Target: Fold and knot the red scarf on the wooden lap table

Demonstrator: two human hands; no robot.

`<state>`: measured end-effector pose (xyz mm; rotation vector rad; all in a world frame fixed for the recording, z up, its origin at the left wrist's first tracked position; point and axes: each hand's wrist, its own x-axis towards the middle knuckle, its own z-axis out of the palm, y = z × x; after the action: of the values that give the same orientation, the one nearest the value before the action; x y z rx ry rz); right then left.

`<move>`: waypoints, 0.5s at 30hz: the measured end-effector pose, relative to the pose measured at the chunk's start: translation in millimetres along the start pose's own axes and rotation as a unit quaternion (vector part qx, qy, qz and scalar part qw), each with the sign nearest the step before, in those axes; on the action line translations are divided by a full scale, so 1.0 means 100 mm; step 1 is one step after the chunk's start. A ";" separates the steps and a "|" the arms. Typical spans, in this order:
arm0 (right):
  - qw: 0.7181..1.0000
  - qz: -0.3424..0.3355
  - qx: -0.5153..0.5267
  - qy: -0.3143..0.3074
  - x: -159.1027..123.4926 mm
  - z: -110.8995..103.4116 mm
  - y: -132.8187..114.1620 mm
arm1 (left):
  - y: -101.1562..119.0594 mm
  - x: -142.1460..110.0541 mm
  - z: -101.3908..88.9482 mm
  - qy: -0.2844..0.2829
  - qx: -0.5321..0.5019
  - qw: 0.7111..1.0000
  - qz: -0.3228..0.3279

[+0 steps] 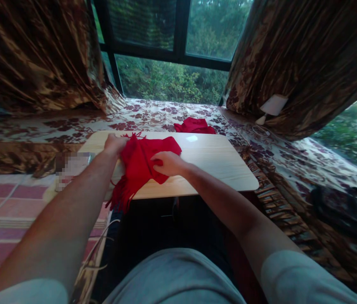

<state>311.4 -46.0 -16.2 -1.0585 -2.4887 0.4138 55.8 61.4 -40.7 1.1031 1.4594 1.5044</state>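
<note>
A red fringed scarf lies bunched and partly folded on the left half of a light wooden tabletop. Its tassels spill over the table's front edge at the lower left, and more of them stick out along the top. My left hand is closed at the scarf's upper left corner; its fingertips are partly hidden. Toward the scarf's right side, my right hand has thumb and fingers pinched on the cloth.
Behind the table, another red cloth rests on the floral-covered window ledge. A small white lamp stands at the right, near a dark bag. A striped bed cover is at the left, with cables beside it.
</note>
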 end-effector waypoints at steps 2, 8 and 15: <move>0.998 -0.043 -0.036 -0.029 -0.08 0.03 -0.08 | 0.00 -0.07 0.01 0.049 0.066 0.996 -0.033; 0.990 -0.030 -0.108 -0.082 -0.21 0.17 -0.22 | 0.07 -0.17 0.09 0.014 0.004 0.999 -0.033; 0.991 -0.028 -0.101 -0.084 -0.42 0.01 -0.16 | 0.09 -0.35 0.16 -0.127 -0.042 0.990 -0.048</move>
<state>327.5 -87.2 -20.5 -1.0643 -2.7517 0.2463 83.3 33.3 -34.5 1.1127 1.2456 1.2934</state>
